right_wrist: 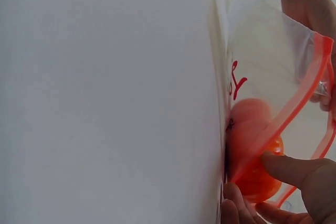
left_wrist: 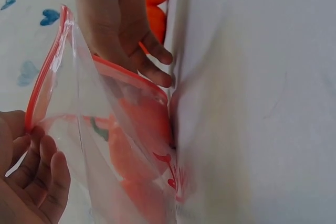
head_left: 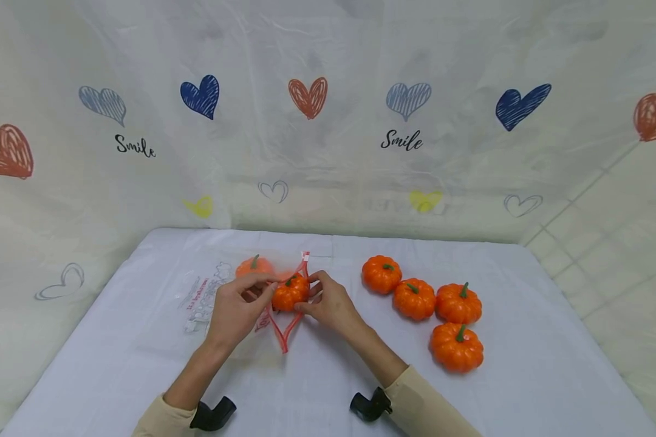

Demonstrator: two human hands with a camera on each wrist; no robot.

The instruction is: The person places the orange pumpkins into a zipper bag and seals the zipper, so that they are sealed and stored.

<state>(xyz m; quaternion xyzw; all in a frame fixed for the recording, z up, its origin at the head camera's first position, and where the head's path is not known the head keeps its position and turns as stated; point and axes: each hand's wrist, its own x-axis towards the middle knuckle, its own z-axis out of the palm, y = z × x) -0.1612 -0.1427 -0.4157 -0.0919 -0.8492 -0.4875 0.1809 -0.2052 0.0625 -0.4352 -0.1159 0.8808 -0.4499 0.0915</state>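
A clear zip bag (head_left: 202, 303) with a red zip edge lies on the table, its mouth spread apart. One small orange pumpkin (head_left: 254, 265) shows blurred through its plastic. My left hand (head_left: 242, 306) pinches the upper edge of the mouth between thumb and fingers; the left wrist view shows this left hand (left_wrist: 34, 174) at the red strip. My right hand (head_left: 330, 303) holds another small pumpkin (head_left: 291, 293) in the mouth. In the right wrist view the thumb of my right hand (right_wrist: 299, 192) presses this pumpkin (right_wrist: 262, 179), which is partly behind the red strip.
To the right of the bag sit several more pumpkins, among them a back one (head_left: 381, 274) and a front one (head_left: 457, 348). White cloth covers the table (head_left: 306, 394). Behind it hangs a pale sheet (head_left: 339, 158) printed with hearts.
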